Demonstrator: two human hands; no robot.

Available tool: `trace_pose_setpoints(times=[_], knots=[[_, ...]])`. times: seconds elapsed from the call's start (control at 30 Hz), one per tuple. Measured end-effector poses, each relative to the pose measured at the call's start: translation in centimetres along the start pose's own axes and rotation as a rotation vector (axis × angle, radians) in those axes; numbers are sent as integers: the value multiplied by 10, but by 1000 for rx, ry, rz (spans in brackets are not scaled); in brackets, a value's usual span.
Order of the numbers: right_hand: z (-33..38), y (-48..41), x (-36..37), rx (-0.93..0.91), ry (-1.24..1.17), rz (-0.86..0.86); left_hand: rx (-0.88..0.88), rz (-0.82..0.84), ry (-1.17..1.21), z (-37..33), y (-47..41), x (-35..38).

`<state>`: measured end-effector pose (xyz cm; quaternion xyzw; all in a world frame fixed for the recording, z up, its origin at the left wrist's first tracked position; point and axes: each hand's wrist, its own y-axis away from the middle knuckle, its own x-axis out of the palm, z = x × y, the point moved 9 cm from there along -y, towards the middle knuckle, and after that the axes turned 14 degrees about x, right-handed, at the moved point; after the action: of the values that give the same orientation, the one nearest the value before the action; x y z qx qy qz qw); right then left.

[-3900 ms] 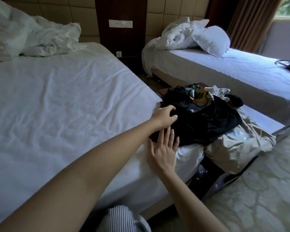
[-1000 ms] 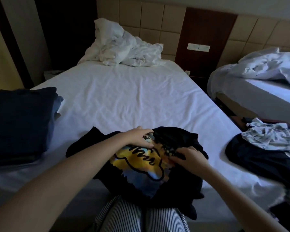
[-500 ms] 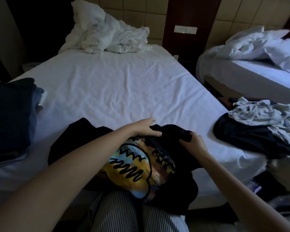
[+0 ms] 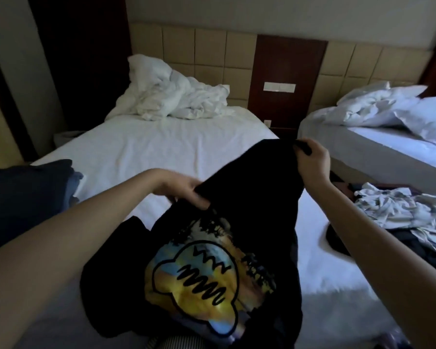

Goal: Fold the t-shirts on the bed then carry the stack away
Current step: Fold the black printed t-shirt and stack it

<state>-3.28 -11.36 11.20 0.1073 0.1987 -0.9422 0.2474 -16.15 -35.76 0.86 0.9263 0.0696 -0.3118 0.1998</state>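
Soft black printed t-shirt (image 4: 257,197) is held up over the near edge of the wrinkled white-sheeted bed (image 4: 161,147), left hand (image 4: 184,191) and right hand (image 4: 312,162) each pinching its top edge, far half open.

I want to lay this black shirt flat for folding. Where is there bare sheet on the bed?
The bare sheet lies mid-bed, between the crumpled duvet at the head, the folded dark stack on the left and the black t-shirt you hold. The near right side is crowded with the unfolded pile.
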Motion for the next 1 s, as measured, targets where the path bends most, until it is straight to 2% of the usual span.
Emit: trace_pose_setpoints(times=[0.03, 0.1, 0.17, 0.23, 0.27, 0.3, 0.33, 0.37, 0.43, 0.47, 0.5, 0.53, 0.57, 0.63, 0.67, 0.7, 0.73, 0.77, 0.83, 0.93, 0.97, 1.0], knots=[[-7, -5, -8, 14, 8, -38, -98, 108, -158, 18, 9, 11], [-25, -12, -25, 55, 12, -90, -166, 140, -224, 45, 19, 21], [-48, -17, -37, 130, -26, -96, -78, -38, -60, 52, 19, 16], [-69, -17, -46, 222, -56, -89, 1, -354, 47, 51, 21, -9], [-75, -16, -49, 238, -48, -89, 23, -467, 32, 49, 23, -21], [-79, -15, -51, 233, -29, -88, 26, -496, -37, 45, 25, -27], [-80, -14, -53, 219, -13, -87, 7, -437, -117, 44, 24, -27], [-80, -12, -53, 205, -4, -84, -54, -311, -185, 47, 25, -21], [-79, -6, -51, 187, 6, -62, -238, 13, -298, 63, 34, 1], [-78, -3, -48, 178, 19, -53, -305, 112, -373, 68, 42, 6], [-77, 0, -45, 171, 40, -43, -330, 114, -456, 69, 45, 3], [-76, 4, -41, 167, 71, -32, -317, 19, -502, 64, 44, -6], [-75, 9, -34, 167, 109, -11, -276, -160, -463, 57, 40, -21], [-73, 19, -10, 192, 242, 97, -135, -578, -126, 36, 37, -47], [-71, 27, 6, 200, 349, 170, -9, -709, 99, 21, 33, -51], [-67, 36, 22, 185, 470, 231, 100, -762, 271, 5, 28, -52], [-61, 48, 38, 148, 568, 278, 174, -750, 366, -10, 22, -48], [-55, 61, 54, 92, 623, 323, 206, -703, 330, -20, 16, -42], [-38, 90, 85, -77, 652, 405, 161, -591, 67, -27, 10, -25], [-21, 130, 122, -283, 680, 540, -55, -533, -362, -3, 30, -2], [-21, 141, 132, -317, 680, 590, -153, -498, -445, 13, 41, 7], [-20, 152, 142, -351, 663, 637, -252, -410, -426, 34, 51, 25]])
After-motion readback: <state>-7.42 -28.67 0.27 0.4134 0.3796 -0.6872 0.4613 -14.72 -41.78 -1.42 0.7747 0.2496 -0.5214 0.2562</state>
